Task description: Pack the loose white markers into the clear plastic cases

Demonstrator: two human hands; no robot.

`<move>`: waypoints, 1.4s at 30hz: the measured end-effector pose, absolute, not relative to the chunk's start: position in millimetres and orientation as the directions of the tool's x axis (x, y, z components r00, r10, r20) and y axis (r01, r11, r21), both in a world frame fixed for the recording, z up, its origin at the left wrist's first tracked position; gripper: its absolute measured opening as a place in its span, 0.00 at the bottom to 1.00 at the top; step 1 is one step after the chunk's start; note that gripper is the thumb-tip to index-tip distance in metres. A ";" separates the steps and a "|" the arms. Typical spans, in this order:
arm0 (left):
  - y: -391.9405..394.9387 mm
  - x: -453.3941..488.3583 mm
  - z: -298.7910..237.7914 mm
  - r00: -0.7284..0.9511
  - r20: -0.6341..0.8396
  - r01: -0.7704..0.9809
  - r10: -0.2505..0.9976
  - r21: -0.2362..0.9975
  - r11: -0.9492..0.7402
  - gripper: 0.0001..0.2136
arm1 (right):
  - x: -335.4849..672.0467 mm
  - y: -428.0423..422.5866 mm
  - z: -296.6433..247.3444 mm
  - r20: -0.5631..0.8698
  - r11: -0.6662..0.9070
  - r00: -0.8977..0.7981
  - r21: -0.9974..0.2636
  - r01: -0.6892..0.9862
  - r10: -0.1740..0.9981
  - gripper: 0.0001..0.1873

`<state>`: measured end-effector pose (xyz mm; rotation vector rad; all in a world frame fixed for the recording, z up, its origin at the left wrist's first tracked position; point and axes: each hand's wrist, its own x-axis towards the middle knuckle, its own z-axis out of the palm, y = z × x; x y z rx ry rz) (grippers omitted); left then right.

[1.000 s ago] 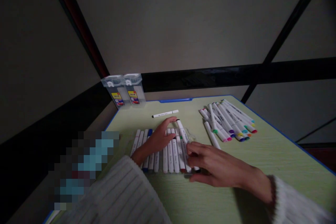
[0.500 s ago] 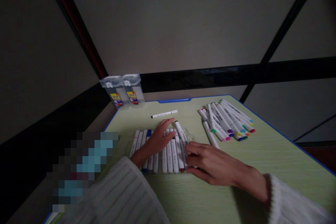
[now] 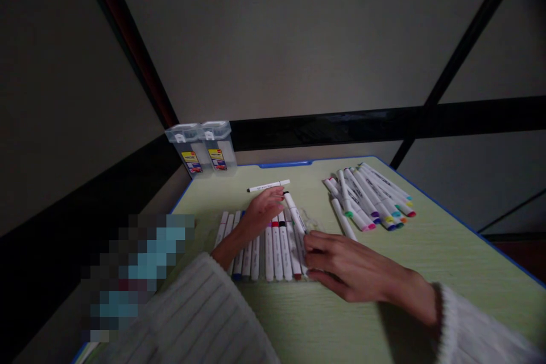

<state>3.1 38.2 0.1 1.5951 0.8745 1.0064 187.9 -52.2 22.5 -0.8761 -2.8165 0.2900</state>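
A row of white markers [image 3: 273,247] lies side by side in a clear tray on the green table [image 3: 375,273]. My left hand [image 3: 260,213] rests on the far ends of the row, fingers curled over the caps. My right hand [image 3: 341,264] touches the row's right side, its fingertips against the outermost marker [image 3: 294,213], which lies slanted. Both wrists wear white knit sleeves.
A loose pile of colour-capped markers [image 3: 369,196] lies at the right back. A single white pen [image 3: 268,186] sits behind the row. Two clear plastic boxes [image 3: 202,148] stand at the back left corner. Dark bars and a wall lie beyond. A blurred patch sits at the left.
My left hand has slid from the middle of the row toward its far ends, uncovering red and dark caps. My right hand stays at the row's right side.
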 end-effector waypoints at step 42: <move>-25.2 24.7 15.5 0.456 0.640 0.292 0.619 0.549 -0.783 0.08 | 192.5 -22.1 11.2 0.067 0.250 0.357 -0.832 -0.495 0.932 0.20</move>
